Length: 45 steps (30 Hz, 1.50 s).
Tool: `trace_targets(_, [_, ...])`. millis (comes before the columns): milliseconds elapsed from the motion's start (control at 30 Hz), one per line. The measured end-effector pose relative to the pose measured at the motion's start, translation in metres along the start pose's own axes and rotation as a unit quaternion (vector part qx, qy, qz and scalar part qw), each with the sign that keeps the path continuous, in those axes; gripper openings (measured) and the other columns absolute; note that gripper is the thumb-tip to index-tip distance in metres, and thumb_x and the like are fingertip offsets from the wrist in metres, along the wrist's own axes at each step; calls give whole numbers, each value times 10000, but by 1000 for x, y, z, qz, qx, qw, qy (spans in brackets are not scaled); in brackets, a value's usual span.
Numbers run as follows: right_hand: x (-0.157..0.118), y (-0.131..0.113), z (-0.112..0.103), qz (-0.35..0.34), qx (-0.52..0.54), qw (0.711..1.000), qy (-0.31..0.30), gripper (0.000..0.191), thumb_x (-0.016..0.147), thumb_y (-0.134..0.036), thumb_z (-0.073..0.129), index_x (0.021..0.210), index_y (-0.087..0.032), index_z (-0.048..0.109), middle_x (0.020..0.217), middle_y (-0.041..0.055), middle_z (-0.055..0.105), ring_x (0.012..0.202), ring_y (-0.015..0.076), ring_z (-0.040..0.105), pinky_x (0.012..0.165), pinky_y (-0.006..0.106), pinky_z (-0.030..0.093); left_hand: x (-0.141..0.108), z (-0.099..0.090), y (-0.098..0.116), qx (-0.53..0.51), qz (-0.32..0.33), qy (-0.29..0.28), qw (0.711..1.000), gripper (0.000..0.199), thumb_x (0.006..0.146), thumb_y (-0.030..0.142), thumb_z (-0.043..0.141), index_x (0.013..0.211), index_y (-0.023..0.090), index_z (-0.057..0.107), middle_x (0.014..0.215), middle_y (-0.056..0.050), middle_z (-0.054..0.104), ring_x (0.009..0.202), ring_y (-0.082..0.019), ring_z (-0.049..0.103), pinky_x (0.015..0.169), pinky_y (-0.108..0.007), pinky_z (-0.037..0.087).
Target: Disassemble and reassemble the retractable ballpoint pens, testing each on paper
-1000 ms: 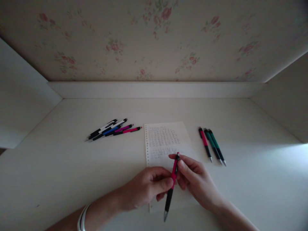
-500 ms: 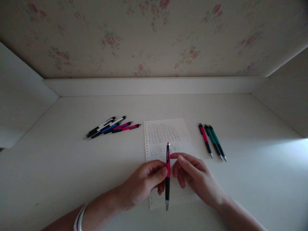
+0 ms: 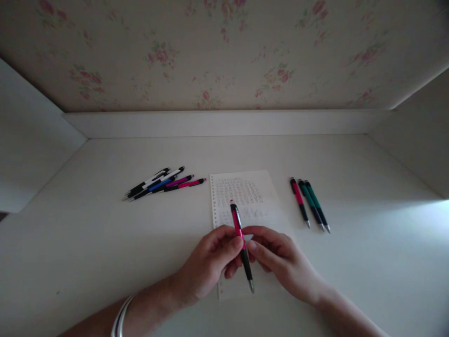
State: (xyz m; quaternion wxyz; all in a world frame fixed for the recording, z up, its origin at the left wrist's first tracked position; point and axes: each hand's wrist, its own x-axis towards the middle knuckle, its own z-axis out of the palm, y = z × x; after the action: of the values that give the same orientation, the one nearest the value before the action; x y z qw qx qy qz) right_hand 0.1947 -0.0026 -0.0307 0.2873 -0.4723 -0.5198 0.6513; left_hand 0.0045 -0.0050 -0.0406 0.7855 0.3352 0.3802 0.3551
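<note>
A pink pen (image 3: pixel 236 223) with a black grip and silver tip is held above the sheet of paper, its tip toward me and slightly right. My left hand (image 3: pixel 212 260) pinches the barrel between thumb and fingers. From the other side, my right hand (image 3: pixel 280 260) has its thumb and index fingertip closed at the same barrel, the other fingers curled behind. Beneath lies the hole-punched paper (image 3: pixel 273 206) with handwriting on its upper part, partly covered by both hands.
On the left of the white desk (image 3: pixel 105 248) lies a loose pile of several pens, including a blue pen (image 3: pixel 159 185). At right, another pink pen (image 3: pixel 298 196) lies beside two green pens (image 3: pixel 317 206). A floral wall (image 3: pixel 224 61) stands behind.
The pen has turned from nearly upright in view to slanted, its top shifting left and its tip right. My right thumb and fingers have closed in on the barrel.
</note>
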Motion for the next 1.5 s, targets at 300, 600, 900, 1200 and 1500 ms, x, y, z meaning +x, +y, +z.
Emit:
trace_targets(300, [-4,-2,0,-20,34,999,2,442,955,-576,592,853,-158,692,654,25,634,551,122,524,535,256,418,-12,-4,1,-28,94,114,989,308,880,437,748,948,196,568,782,0,710,505,-111,636,493,-213,435])
trace_targets(600, [-5,-5,0,-50,-63,997,-16,576,1003,-613,459,627,-191,568,578,6,558,553,126,492,547,267,368,-24,1,9,276,98,-16,956,242,981,424,587,882,205,610,670,28,547,583,-120,490,584,-261,395])
trace_targets(900, [-10,-1,7,-118,-169,978,27,471,1032,-498,474,677,-198,547,601,-16,514,564,121,459,527,255,336,-26,4,8,382,126,19,915,424,1001,373,463,621,221,351,572,42,365,557,-140,393,593,-311,306])
trace_targets(1200, [-14,1,18,-291,-232,921,117,231,992,-297,611,791,-208,682,592,11,597,515,142,524,495,274,358,-28,0,-5,265,74,108,955,400,916,453,573,594,238,469,591,5,449,622,-185,451,625,-326,389])
trace_targets(1500, [-9,11,4,-194,-101,970,108,222,983,-397,623,1140,-243,651,816,22,703,631,142,622,559,244,508,-21,-2,-4,229,23,100,968,525,911,624,509,587,249,332,551,61,284,540,-138,287,540,-298,307])
